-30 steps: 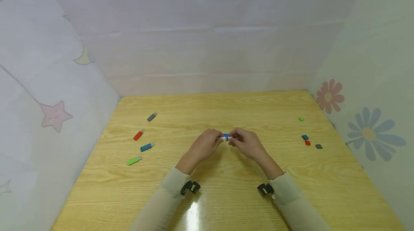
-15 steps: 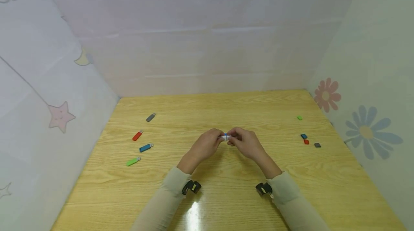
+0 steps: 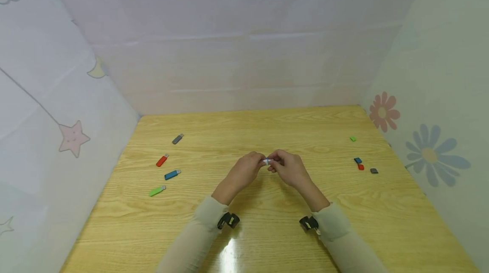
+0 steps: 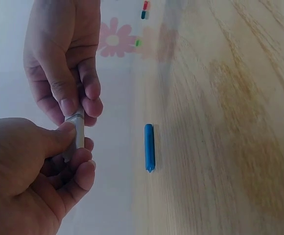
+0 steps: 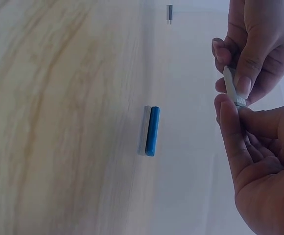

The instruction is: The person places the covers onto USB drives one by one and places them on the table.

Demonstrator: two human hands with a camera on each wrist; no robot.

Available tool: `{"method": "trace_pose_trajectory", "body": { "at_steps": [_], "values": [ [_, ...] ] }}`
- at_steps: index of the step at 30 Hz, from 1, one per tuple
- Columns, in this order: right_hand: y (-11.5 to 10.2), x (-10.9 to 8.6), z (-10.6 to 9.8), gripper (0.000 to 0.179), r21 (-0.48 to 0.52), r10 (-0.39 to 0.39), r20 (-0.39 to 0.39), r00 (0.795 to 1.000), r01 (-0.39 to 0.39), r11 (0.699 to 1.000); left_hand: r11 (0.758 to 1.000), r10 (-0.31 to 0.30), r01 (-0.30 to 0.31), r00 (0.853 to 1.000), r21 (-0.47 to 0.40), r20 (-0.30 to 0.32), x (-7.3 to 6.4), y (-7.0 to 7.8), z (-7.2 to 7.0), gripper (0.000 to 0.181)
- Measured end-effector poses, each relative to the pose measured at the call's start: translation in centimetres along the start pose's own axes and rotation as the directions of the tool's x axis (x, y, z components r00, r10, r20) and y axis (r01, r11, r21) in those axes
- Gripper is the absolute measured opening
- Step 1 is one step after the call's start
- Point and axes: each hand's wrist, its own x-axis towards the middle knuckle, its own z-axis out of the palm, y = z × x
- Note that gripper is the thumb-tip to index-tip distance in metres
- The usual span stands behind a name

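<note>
Both hands meet over the middle of the table. My left hand (image 3: 246, 171) pinches a white USB stick (image 4: 78, 137) between thumb and fingers. Its other end, the white cap, is pinched by my right hand (image 3: 291, 170); stick and cap meet end to end with a thin seam (image 4: 73, 116) between them. In the right wrist view the white USB stick (image 5: 230, 85) runs from one hand to the other, partly covered by fingertips. Behind the hands a blue bar-shaped thing (image 5: 153, 131) lies on the table, mostly hidden in the head view.
On the table's left lie a grey (image 3: 177, 139), a red (image 3: 162, 160), a blue (image 3: 172, 175) and a green USB stick (image 3: 157, 190), plugs bare. At right are a green cap (image 3: 352, 139), a blue cap (image 3: 357, 160), a red cap (image 3: 361, 167) and a grey cap (image 3: 374, 171).
A second ago a gap with the metal plug showed between the white stick and its cap. The hands have since drawn together, and the gap is gone.
</note>
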Motion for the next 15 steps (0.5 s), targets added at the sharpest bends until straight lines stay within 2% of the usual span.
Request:
{"method": "trace_pose_trajectory", "body": {
  "at_steps": [15],
  "values": [
    [-0.19,0.14,0.74,0.009,-0.063,0.062,-0.075,0.995,-0.067,0.996,1.000,-0.031,0.031,0.999,-0.004,-0.017,0.55,0.19,0.28,0.024]
  ]
}}
